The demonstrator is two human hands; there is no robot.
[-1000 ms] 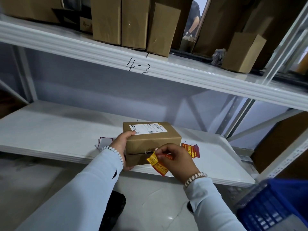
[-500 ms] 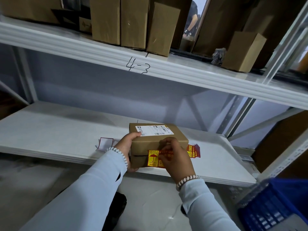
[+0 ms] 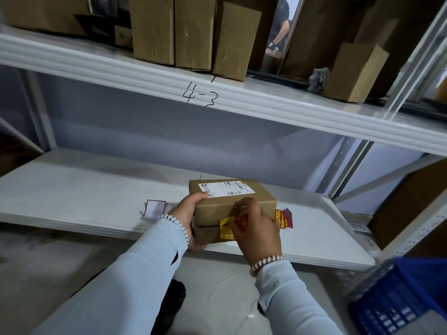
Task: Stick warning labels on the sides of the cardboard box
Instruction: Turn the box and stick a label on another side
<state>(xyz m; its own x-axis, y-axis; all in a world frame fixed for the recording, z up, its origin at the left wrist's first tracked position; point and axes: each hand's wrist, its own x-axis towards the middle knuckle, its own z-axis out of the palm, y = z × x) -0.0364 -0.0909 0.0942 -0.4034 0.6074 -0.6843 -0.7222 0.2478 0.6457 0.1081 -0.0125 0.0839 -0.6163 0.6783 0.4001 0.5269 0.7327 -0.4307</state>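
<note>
A: Counting items on the lower shelf (image 3: 72, 189)?

B: One cardboard box (image 3: 232, 201), one yellow-red warning label (image 3: 228, 228) on its near side, one stack of spare labels (image 3: 284, 217) just right.

A: Grip status?

B: Left hand (image 3: 187, 213) clasps the box's left end. Right hand (image 3: 256, 228) presses fingertips on the label.

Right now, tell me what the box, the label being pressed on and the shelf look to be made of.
Box: brown corrugated cardboard, matte, going by the dull surface and folded edges.
Warning label: likely glossy printed paper or film; yellow and red, faint sheen.
Shelf: probably painted metal or laminate; smooth, white, slightly reflective.
</note>
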